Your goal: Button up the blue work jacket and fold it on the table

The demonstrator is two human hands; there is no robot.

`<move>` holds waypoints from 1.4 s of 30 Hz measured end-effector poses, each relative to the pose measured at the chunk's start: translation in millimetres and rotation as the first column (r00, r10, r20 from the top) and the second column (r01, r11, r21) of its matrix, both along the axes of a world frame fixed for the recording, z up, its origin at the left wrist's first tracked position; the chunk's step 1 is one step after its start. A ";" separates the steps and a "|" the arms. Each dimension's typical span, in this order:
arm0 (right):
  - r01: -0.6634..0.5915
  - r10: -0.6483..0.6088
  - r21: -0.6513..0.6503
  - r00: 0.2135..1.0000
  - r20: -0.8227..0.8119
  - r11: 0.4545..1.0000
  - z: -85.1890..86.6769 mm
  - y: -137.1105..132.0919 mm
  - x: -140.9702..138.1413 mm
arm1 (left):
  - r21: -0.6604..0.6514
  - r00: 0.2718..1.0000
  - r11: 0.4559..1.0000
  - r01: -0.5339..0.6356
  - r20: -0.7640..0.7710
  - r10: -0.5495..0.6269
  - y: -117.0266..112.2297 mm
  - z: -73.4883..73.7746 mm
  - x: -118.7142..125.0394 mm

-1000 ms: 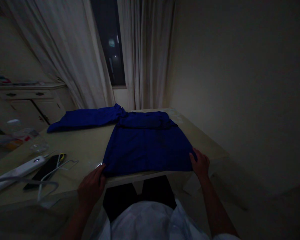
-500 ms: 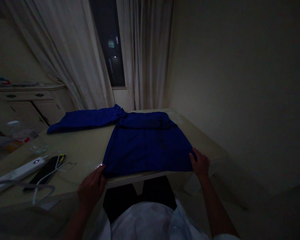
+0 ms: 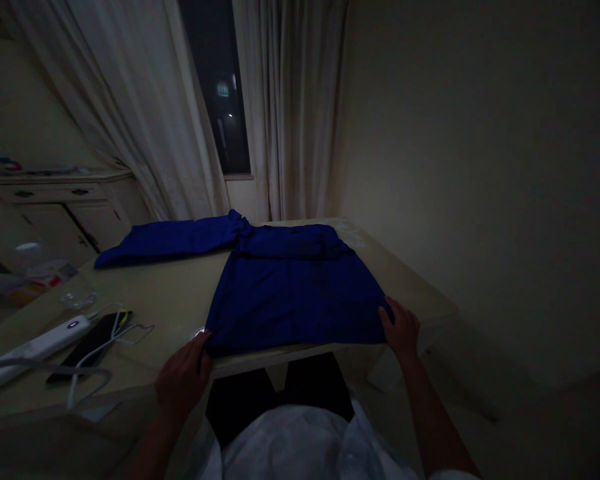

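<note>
A dark blue garment (image 3: 293,287) lies spread flat on a pale table (image 3: 170,293), one sleeve (image 3: 165,238) stretched out to the far left. My left hand (image 3: 183,377) grips the garment's near left corner at the table's front edge. My right hand (image 3: 401,328) holds the near right corner. The room is dim, so finger detail is hard to make out.
On the table's left side lie a white power strip (image 3: 35,347), a dark phone (image 3: 90,339) and white cables (image 3: 87,373). A clear glass (image 3: 77,293) and a bottle (image 3: 30,257) stand further left. Curtains (image 3: 290,107), a window and a cabinet (image 3: 70,200) are behind.
</note>
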State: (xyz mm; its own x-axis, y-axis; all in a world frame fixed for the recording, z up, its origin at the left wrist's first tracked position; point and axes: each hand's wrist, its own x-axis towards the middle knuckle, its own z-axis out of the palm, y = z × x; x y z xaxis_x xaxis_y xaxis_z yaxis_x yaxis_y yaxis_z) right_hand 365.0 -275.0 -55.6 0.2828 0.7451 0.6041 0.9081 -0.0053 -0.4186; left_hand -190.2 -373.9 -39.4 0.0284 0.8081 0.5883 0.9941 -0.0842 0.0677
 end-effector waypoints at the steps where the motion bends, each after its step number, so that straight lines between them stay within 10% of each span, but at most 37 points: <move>1: 0.007 -0.007 0.001 1.000 0.000 1.000 -1.1 0.5 0.6 | 0.025 1.000 1.000 0.004 -0.013 -0.004 0.7 -1.9 -0.9; 42: -0.002 0.002 0.051 1.000 0.008 0.999 -4.2 2.7 2.0 | 0.127 0.997 0.991 0.032 -0.067 -0.024 2.4 -5.3 -1.8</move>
